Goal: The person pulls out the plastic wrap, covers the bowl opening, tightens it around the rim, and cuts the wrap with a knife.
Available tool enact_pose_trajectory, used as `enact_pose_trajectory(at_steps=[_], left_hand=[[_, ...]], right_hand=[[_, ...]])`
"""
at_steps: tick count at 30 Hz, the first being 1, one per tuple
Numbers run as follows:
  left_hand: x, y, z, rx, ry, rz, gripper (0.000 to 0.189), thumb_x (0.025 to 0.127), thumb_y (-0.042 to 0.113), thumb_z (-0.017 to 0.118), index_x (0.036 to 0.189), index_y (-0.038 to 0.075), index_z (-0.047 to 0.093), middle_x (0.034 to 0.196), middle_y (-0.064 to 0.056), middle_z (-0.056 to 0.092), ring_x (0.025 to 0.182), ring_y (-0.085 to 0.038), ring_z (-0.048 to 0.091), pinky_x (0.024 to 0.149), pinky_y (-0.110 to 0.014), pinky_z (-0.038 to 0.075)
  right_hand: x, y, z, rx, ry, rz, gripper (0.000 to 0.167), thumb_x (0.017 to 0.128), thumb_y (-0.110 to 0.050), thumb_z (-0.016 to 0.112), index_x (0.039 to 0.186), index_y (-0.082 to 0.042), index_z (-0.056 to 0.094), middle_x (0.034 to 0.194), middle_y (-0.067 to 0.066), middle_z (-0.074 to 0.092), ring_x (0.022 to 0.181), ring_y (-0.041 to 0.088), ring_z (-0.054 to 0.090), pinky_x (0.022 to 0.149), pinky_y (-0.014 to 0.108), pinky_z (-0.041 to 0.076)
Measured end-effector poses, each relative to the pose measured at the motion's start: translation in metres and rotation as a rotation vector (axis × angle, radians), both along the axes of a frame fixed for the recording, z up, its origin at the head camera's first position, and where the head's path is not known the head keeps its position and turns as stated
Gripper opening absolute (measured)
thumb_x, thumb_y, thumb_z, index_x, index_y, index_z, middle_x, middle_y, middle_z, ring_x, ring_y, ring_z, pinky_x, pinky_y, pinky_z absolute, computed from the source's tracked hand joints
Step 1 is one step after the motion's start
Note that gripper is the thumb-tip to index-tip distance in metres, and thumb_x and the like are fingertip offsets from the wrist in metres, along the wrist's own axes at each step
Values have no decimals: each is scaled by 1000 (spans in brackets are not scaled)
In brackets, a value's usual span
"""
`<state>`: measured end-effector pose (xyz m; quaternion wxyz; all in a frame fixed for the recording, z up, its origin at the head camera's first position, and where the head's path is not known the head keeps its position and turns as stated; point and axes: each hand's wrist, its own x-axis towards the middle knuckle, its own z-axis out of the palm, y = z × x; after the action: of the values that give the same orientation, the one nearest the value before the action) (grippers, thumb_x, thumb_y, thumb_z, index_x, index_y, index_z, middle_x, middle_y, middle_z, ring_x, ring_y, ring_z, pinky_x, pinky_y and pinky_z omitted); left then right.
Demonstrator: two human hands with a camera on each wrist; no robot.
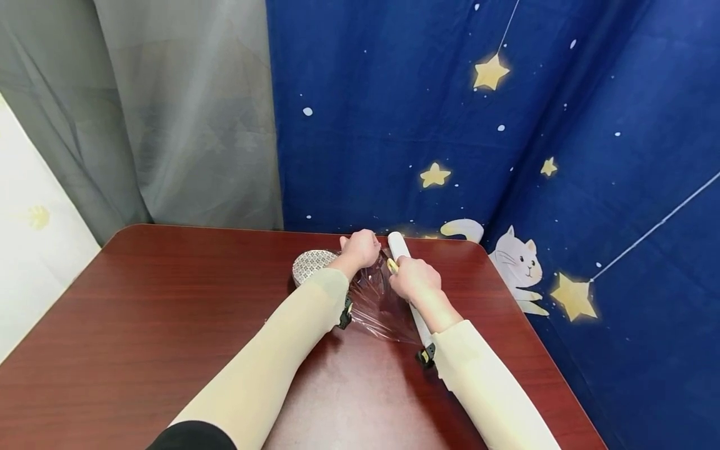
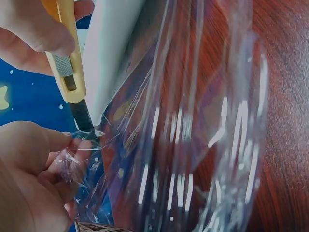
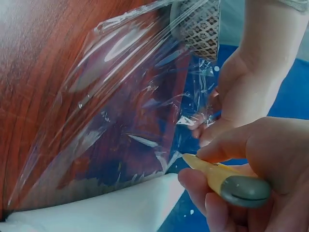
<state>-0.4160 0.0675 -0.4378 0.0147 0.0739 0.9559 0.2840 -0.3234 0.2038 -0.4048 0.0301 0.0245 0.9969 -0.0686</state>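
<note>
My left hand (image 1: pixel 362 247) pinches a gathered edge of clear plastic wrap (image 1: pixel 378 303) near the back of the table. The wrap stretches in folds between that hand and a white roll (image 1: pixel 399 244). In my right hand (image 1: pixel 416 279) is a yellow utility knife (image 2: pixel 67 72), its blade out and touching the film close to the left fingers, as the left wrist view shows. The knife's grey end (image 3: pixel 245 191) faces the right wrist camera. Beside the left hand sits a round object with a lattice pattern (image 1: pixel 309 265), partly hidden by the left forearm.
The reddish-brown table (image 1: pixel 169 300) has its far edge just beyond the hands. A blue curtain with stars (image 1: pixel 360 125) hangs right behind it, a grey curtain (image 1: pixel 197 112) to the left. The roll lies slanting under the right wrist.
</note>
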Motion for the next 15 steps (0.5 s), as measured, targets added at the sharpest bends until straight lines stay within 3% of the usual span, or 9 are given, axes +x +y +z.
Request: enact_pose_trajectory(at_steps=[9,15], left_hand=[[4,-1,3,56,-9,-31,21,111,24,61,100,13,75,106,-3,80,108,-25,71,118,-56,36],[6,-3,5,79,19,-14,19,111,22,60,102,13,74,108,-4,79,112,-27,71,119,-57,36]], right_hand=[[-20,-9,-12,-9,-27,-44,31,101,-32,67,127,-15,71,119,18,77,98,35,73,83,53,62],[-18,-1,-13,-9,-9,-25,33,100,-34,67,126,-15,72,115,17,77,94,34,72,81,53,62]])
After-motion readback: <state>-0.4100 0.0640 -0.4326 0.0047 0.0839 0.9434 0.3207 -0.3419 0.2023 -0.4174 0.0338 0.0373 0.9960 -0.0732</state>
